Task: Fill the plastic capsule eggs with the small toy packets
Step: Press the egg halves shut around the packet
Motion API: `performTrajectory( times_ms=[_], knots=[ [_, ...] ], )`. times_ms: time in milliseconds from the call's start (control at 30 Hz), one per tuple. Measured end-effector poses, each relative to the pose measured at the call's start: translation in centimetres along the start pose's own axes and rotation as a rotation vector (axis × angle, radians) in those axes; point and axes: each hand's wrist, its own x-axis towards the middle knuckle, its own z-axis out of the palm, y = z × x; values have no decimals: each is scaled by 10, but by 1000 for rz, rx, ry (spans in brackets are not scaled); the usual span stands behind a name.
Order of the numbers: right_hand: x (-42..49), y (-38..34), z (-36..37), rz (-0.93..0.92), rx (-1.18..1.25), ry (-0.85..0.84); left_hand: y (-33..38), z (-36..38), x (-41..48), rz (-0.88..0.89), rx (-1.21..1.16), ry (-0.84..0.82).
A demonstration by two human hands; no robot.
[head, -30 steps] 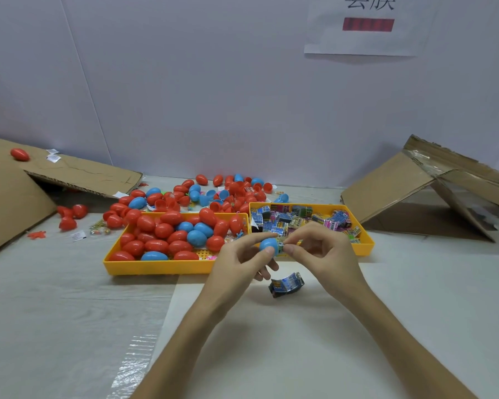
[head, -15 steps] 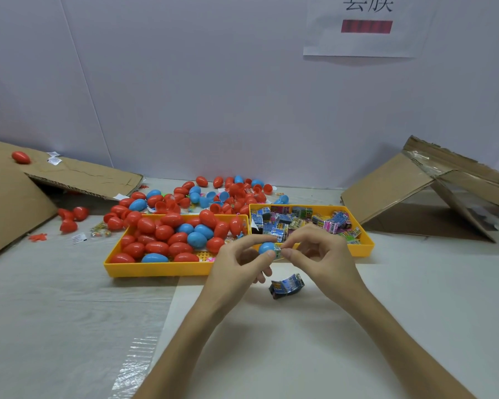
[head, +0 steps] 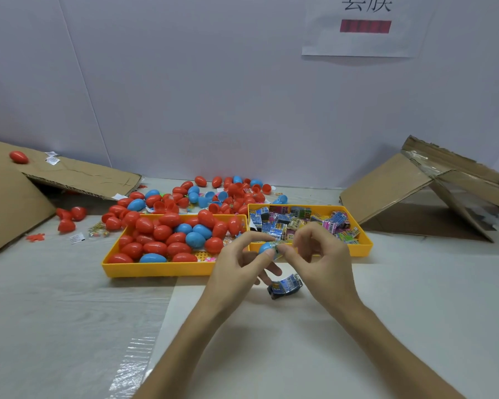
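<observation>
My left hand [head: 236, 264] pinches a blue capsule egg half [head: 265, 247] between thumb and forefinger, just in front of the right tray. My right hand [head: 319, 256] pinches a small toy packet [head: 277, 245] at the egg's open side, so the two hands meet. Another blue-and-black toy packet [head: 285, 286] lies on the table under my hands. A yellow tray [head: 156, 268] to the left holds several red and blue eggs. A second yellow tray [head: 366, 246] holds several toy packets.
Loose red and blue eggs and egg halves [head: 213, 194] are heaped behind the trays. Flattened cardboard [head: 78, 177] leans at the left with a red egg [head: 19, 157] on it, and a cardboard box [head: 415, 191] stands at the right. A white wall closes the back.
The blue egg half and the packet have sunk a little lower between my fingers, and my fingertips have closed in tighter around them. The packet on the table has not moved.
</observation>
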Motion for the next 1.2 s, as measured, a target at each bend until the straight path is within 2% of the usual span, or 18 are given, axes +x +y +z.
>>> performTrajectory(
  times_ms=[167, 367, 533, 667, 933, 1200],
  knots=[
    [-7, -3, 9, -84, -41, 35, 1, 2, -1, -25, -88, 35],
    [-13, -5, 17, -216, -137, 35, 2, 3, -2, -33, -221, 160],
    [-21, -8, 23, -258, -286, 143, 5, 7, -5, -133, -542, 89],
    [-22, -9, 24, -283, -289, 219, 3, 8, -5, -179, -689, 71],
    [-21, -4, 23, -341, -280, 255, 4, 9, -3, -180, -687, 138],
    [-21, -1, 21, -387, -288, 241, 3, 8, -2, -215, -679, 112]
  ],
)
